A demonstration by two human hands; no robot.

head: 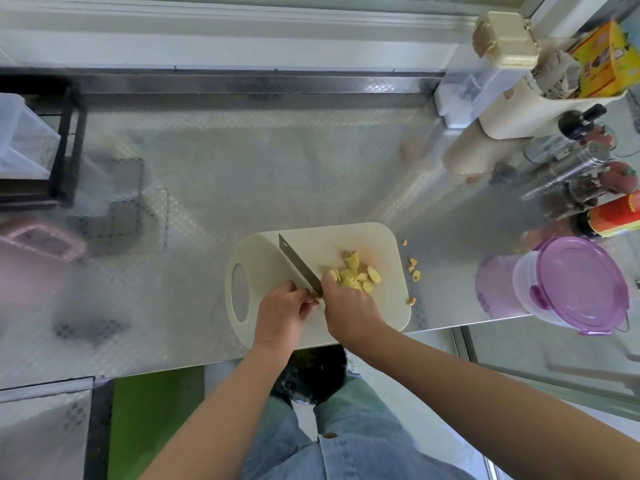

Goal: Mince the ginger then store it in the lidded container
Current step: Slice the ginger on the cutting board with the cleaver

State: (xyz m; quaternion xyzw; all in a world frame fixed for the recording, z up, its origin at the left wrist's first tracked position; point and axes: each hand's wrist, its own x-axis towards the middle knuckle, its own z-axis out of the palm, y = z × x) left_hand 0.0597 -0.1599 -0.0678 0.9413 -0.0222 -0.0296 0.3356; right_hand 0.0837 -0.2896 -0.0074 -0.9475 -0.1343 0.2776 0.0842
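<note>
Both forearms reach in from the bottom of the view over denim-clad legs, and they meet at the near edge of a cream cutting board [263, 258]. Just beyond the knuckles lies the ginger [356, 275]: a loose pile of coarse yellow chunks on the right half of the board, still far from a mince.

My right hand [349, 313] is curled with its fingertips at the near-left edge of the pile; whether it presses a chunk or merely steadies there, I cannot tell. My left hand [282, 315] is closed at the heel of the knife [298, 263], apparently around the handle, which is hidden beneath the fingers. The blade runs diagonally, its tip up and to the left, its heel down by the hands, with its edge lying along the left flank of the pile. So the ginger sits to the right of the blade and directly ahead of the right hand, which is the nearer of the two; I judge the next cuts must travel rightward into the heap.

A few stray pieces [414, 268] have escaped onto the metal counter [207, 188] off the board's right edge. Farther right, at the counter's near edge, stands the lidded container [578, 284], clear with a purple lid clipped on, well apart from the board.
</note>
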